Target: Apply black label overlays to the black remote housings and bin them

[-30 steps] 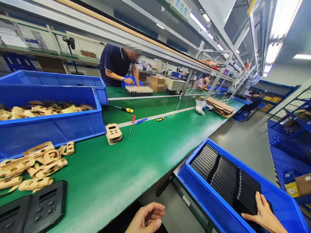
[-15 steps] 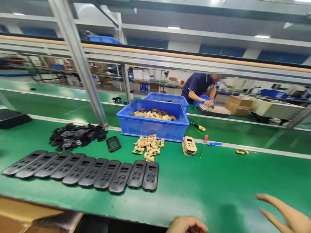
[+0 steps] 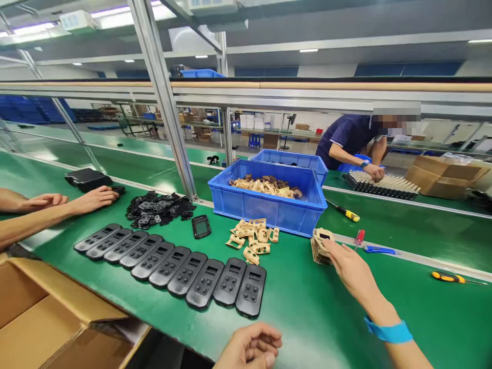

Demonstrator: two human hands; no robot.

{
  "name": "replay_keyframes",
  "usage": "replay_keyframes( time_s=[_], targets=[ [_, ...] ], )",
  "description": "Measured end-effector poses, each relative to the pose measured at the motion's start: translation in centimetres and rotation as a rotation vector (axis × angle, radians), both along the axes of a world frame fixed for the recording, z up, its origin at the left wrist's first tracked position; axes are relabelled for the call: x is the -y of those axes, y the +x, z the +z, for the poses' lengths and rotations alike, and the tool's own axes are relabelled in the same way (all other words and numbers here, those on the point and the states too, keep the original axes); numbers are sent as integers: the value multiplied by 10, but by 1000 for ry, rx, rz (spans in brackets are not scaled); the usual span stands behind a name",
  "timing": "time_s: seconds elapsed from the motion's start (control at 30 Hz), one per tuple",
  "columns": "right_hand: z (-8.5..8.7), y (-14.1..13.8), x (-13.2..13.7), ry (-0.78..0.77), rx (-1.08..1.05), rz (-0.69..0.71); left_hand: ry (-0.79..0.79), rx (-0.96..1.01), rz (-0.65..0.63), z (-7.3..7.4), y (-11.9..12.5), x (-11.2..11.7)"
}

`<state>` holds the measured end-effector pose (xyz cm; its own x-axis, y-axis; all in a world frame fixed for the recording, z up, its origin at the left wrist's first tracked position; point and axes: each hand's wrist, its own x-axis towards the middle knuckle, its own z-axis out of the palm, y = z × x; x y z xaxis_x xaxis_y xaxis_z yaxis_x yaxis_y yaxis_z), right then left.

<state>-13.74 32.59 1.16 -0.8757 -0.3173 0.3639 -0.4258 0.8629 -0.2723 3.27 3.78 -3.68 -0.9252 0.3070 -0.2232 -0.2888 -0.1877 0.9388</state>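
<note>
My right hand (image 3: 351, 269) reaches over the stack of beige face plates (image 3: 322, 246), its fingers stretched out and the fingertips at the top plate. The thumb is hidden beneath the hand. A blue band (image 3: 388, 330) circles that wrist. Down at the bottom edge, my left hand (image 3: 249, 346) is half curled above the green bench, with nothing visible in it. Nearest to it is a row of black handset-like housings (image 3: 251, 292) with button pads and slots. Behind the row lie curved beige parts (image 3: 253, 236) in a loose pile and a black frame (image 3: 201, 226).
A blue bin (image 3: 269, 207) of beige and brown parts stands behind the pile. Black parts (image 3: 157, 209) are heaped left of it. Screwdrivers (image 3: 448, 277) and a blue cutter (image 3: 380, 250) lie at right. Another person's hands (image 3: 94, 200) rest at left; a co-worker (image 3: 346, 138) works opposite.
My right hand has moved left and forward to the beige plate stack. My left hand is still low, fingers curled. The view has turned left, bringing another person's arms into sight.
</note>
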Motion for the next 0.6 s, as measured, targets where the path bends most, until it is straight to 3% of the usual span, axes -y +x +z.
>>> replay_keyframes(
  time_s=[0.07,0.17,0.27,0.33,0.43,0.5,0.6],
  targets=[
    [2,19,13,-352,28,-52,21,-9,103,10,-11,-3],
    [-1,44,43,-952,358,17,64,-39,253,27,-32,-12],
    [-12,59,68,-1187,703,161,80,-68,323,37,-47,-18],
    [-21,64,75,-1170,773,186,54,-41,342,39,-51,-20],
    [-29,67,72,-931,528,211,30,34,334,37,-48,-18],
    [-31,71,69,-689,375,329,56,86,299,36,-45,-17],
    [-30,80,68,-526,496,582,134,166,234,37,-40,-17]
  ],
)
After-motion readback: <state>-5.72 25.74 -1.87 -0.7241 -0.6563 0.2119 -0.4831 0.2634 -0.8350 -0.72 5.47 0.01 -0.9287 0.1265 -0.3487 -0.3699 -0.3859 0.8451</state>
